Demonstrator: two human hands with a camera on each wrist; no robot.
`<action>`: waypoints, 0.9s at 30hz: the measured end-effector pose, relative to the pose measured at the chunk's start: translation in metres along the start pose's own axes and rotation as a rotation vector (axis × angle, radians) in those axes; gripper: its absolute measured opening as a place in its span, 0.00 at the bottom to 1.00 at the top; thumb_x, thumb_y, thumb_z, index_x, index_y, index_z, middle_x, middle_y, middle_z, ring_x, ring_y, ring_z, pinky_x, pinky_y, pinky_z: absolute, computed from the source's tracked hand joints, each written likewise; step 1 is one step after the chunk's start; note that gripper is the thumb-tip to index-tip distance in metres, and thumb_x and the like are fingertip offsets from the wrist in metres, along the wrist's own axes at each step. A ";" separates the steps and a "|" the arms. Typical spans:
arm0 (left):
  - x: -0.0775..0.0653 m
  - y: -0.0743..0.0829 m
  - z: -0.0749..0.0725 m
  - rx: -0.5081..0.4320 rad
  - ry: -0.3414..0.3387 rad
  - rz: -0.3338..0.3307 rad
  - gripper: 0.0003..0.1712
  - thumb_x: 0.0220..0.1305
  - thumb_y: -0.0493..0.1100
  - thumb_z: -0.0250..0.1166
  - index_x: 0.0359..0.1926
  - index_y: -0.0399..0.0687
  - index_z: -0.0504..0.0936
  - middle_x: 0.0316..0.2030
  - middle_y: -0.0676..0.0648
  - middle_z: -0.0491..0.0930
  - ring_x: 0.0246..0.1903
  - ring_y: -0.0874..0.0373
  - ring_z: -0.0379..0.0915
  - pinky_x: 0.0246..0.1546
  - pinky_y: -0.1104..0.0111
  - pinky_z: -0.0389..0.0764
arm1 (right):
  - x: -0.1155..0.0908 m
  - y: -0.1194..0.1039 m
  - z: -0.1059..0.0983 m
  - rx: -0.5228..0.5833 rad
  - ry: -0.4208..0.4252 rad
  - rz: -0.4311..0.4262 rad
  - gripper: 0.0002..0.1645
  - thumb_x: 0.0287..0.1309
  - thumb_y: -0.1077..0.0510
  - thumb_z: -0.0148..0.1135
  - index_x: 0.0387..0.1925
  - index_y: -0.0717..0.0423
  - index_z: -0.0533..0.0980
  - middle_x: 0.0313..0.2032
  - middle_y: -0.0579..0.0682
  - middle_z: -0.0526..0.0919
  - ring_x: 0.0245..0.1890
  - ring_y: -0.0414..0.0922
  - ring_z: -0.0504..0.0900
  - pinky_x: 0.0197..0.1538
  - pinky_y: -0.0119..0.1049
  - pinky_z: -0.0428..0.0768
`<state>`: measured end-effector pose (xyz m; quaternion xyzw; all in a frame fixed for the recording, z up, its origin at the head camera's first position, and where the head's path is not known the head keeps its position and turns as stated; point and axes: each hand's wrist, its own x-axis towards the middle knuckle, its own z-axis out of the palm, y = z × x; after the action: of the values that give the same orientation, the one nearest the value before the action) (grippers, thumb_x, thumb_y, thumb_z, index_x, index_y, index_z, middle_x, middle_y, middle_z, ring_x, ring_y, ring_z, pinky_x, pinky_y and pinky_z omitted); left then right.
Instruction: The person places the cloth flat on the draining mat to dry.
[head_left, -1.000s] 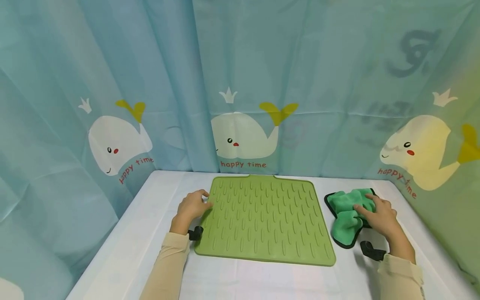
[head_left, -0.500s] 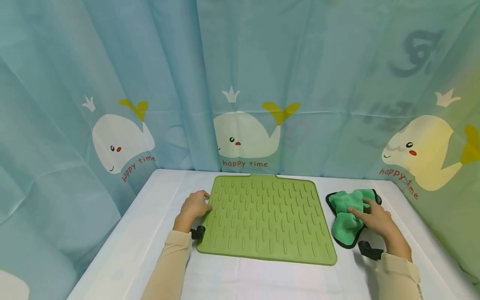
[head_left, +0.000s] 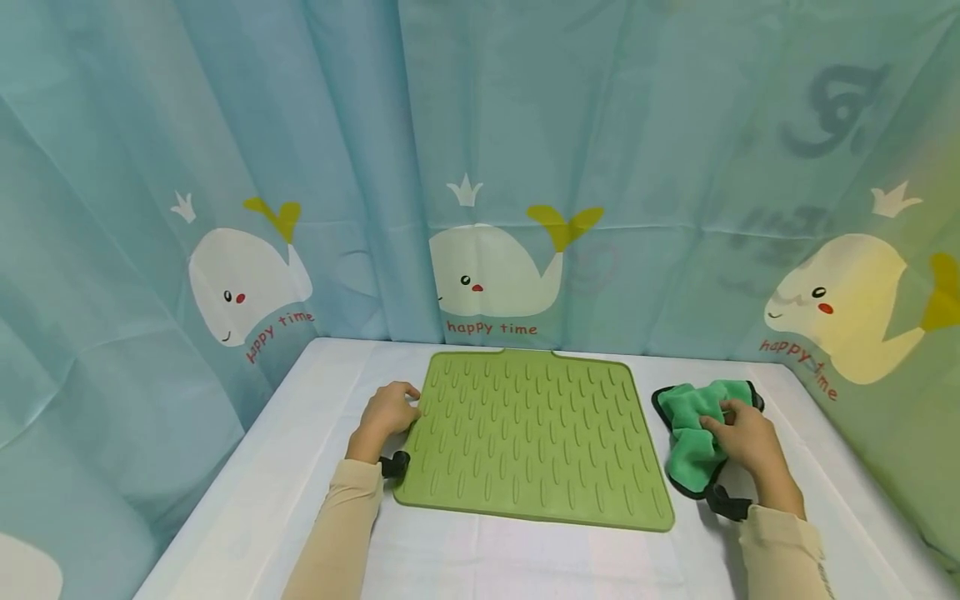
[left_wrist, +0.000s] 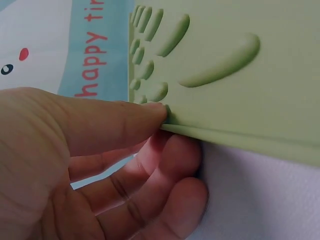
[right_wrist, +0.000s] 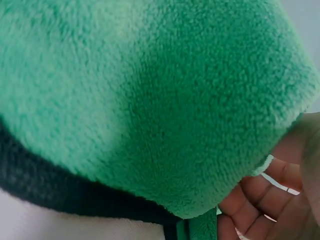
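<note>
A green silicone drying mat (head_left: pixel 536 442) with raised ridges lies flat on the white table. At its left edge my left hand (head_left: pixel 388 408) pinches the rim. In the left wrist view the thumb (left_wrist: pixel 120 125) presses on top of the rim, while the curled fingers (left_wrist: pixel 182 155) sit against its side and underneath. To the right of the mat is a crumpled green microfiber cloth (head_left: pixel 686 408) with dark edging. My right hand (head_left: pixel 753 433) grips its right side. Close up in the right wrist view, the fluffy cloth (right_wrist: pixel 150 100) covers most of the fingertips of my right hand (right_wrist: pixel 280 195).
A white cloth (head_left: pixel 600 567) covers the table. Behind and on both sides hangs a blue-green curtain (head_left: pixel 675 125) printed with whales. Black wrist mounts (head_left: pixel 395 464) stick out beside both hands, the left one overlapping the mat's edge in the head view.
My right hand has shifted left and drawn its fingers together on the cloth, bunching it slightly. The left hand stays at the mat's edge. The head view has shifted slightly.
</note>
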<state>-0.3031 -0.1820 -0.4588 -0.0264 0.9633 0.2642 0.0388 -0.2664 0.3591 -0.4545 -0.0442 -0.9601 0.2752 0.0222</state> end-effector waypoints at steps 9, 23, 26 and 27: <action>0.002 -0.005 0.002 -0.010 -0.012 0.017 0.20 0.66 0.39 0.67 0.58 0.41 0.83 0.54 0.36 0.84 0.46 0.43 0.82 0.51 0.49 0.81 | -0.003 -0.006 0.000 0.061 0.107 -0.003 0.30 0.73 0.54 0.54 0.61 0.78 0.66 0.59 0.81 0.71 0.57 0.77 0.72 0.52 0.67 0.75; 0.007 -0.012 0.005 -0.150 -0.041 0.137 0.33 0.61 0.28 0.56 0.69 0.35 0.72 0.22 0.50 0.73 0.17 0.61 0.62 0.24 0.70 0.66 | -0.008 -0.026 -0.014 0.161 0.205 0.035 0.28 0.78 0.52 0.44 0.65 0.72 0.61 0.64 0.81 0.67 0.60 0.77 0.69 0.56 0.69 0.71; 0.007 -0.013 0.006 -0.160 -0.047 0.157 0.35 0.60 0.26 0.57 0.71 0.34 0.71 0.27 0.49 0.76 0.21 0.60 0.66 0.26 0.69 0.69 | -0.010 -0.031 -0.017 0.188 0.233 0.019 0.28 0.79 0.52 0.45 0.65 0.71 0.62 0.63 0.80 0.68 0.60 0.75 0.70 0.55 0.69 0.72; 0.008 -0.013 0.006 -0.157 -0.046 0.163 0.35 0.60 0.26 0.58 0.71 0.34 0.71 0.28 0.48 0.76 0.22 0.60 0.66 0.28 0.69 0.69 | -0.010 -0.033 -0.018 0.194 0.241 0.008 0.28 0.79 0.52 0.45 0.65 0.71 0.62 0.63 0.80 0.69 0.59 0.75 0.71 0.54 0.69 0.72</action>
<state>-0.3094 -0.1904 -0.4716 0.0550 0.9375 0.3416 0.0372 -0.2575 0.3395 -0.4223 -0.0782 -0.9192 0.3595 0.1402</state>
